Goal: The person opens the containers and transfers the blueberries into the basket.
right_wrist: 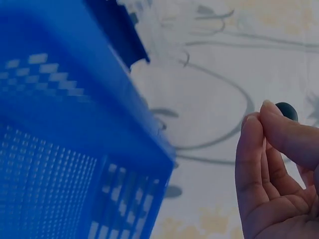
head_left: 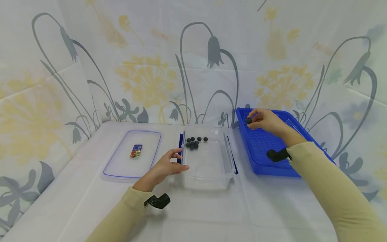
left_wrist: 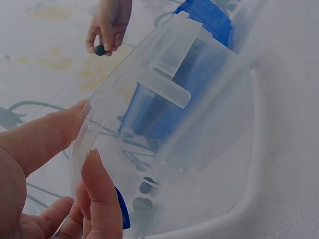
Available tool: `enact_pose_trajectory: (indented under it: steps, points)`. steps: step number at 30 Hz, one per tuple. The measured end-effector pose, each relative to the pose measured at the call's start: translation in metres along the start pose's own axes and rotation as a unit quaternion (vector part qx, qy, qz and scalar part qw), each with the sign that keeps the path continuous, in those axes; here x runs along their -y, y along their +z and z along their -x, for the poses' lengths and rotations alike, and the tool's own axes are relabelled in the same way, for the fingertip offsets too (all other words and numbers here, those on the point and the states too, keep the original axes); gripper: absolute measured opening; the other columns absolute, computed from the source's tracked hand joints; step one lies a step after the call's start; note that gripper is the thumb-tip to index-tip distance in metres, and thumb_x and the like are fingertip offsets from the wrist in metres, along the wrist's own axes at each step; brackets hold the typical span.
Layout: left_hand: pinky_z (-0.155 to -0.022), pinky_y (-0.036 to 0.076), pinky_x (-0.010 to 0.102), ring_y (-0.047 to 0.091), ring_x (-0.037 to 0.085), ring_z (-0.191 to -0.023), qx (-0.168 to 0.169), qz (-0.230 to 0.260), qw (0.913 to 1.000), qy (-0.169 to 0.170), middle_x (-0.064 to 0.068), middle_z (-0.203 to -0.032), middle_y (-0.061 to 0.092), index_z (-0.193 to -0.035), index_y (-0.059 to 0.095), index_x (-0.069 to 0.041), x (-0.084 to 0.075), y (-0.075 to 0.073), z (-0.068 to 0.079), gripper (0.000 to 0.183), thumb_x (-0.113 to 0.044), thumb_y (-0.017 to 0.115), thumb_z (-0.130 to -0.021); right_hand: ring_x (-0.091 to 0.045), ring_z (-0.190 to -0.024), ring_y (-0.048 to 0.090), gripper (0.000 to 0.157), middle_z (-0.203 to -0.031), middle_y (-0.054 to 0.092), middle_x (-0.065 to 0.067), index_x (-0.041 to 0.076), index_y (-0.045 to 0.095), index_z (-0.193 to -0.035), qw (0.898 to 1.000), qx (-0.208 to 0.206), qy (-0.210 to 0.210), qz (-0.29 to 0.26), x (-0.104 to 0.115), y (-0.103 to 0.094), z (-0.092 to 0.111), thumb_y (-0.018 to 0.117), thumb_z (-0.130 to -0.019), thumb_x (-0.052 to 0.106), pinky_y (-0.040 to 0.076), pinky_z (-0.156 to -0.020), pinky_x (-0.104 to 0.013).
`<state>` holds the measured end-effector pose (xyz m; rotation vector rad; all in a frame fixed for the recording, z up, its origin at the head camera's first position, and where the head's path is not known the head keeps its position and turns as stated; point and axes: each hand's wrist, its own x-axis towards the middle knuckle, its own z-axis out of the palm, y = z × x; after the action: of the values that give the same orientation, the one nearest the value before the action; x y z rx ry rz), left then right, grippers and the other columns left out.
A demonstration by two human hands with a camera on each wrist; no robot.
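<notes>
My right hand (head_left: 263, 119) pinches a small dark ball (head_left: 249, 121) between thumb and fingertips, above the far left corner of a blue basket (head_left: 251, 148). In the right wrist view the ball (right_wrist: 287, 111) peeks out behind the fingertips. A clear plastic container (head_left: 208, 164) stands in the middle of the table, and several dark balls (head_left: 191, 145) lie together toward its far left corner. My left hand (head_left: 166, 165) holds the container's left wall; the left wrist view shows thumb and fingers on either side of the clear rim (left_wrist: 85, 127).
To the left lies a clear lid (head_left: 121, 164) with a blue edge and a small colourful label (head_left: 136, 151). Blue clips (head_left: 180, 148) hang along the container's sides. A flower-patterned cloth (head_left: 193, 74) rises behind the table.
</notes>
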<state>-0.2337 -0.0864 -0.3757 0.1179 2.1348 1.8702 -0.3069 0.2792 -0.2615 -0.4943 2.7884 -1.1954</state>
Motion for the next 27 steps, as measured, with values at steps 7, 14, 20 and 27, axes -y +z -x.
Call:
enact_pose_trajectory:
  steps: [7,14,20,27]
  points:
    - [-0.082,0.051,0.035,0.058,0.020,-0.090,0.003,0.005,1.0000,0.000,0.014,-0.124,0.038,-0.141,0.035,-0.009,0.001,-0.001,0.000,0.078,-0.004,0.077,-0.076,-0.029,-0.092,0.060,0.033,-0.100,0.062,-0.020,-0.002,0.046,-0.115,1.000,-0.006,0.021,0.010,-0.039,-0.018,0.002,0.063,-0.089,0.009,0.044,-0.086,-0.047]
    - [-0.082,0.051,0.034,0.058,0.021,-0.090,0.002,0.005,1.0000,-0.001,0.014,-0.125,0.038,-0.141,0.035,-0.010,0.001,-0.001,-0.001,0.077,-0.005,0.076,-0.076,-0.017,-0.082,0.060,0.034,-0.086,0.060,-0.010,-0.006,0.044,-0.114,0.998,-0.026,0.048,0.000,-0.073,-0.027,0.006,0.063,-0.087,0.003,0.048,-0.079,-0.036]
    - [-0.082,0.051,0.034,0.058,0.020,-0.089,-0.007,0.007,0.9999,-0.008,0.012,-0.123,0.040,-0.141,0.036,-0.012,0.002,-0.001,0.000,0.078,-0.004,0.077,-0.075,-0.009,-0.077,0.060,0.035,-0.089,0.060,-0.011,-0.010,0.041,-0.115,0.996,-0.026,0.082,-0.016,-0.090,-0.025,0.011,0.060,-0.088,0.000,0.051,-0.078,-0.033]
    - [-0.081,0.051,0.035,0.058,0.020,-0.088,-0.005,0.008,1.0000,0.001,0.012,-0.123,0.040,-0.141,0.036,-0.011,0.002,-0.001,-0.001,0.078,-0.004,0.077,-0.075,-0.013,-0.081,0.062,0.038,-0.100,0.059,-0.019,-0.013,0.039,-0.119,0.992,-0.023,0.119,-0.019,-0.101,-0.026,0.014,0.058,-0.090,0.002,0.051,-0.076,-0.032]
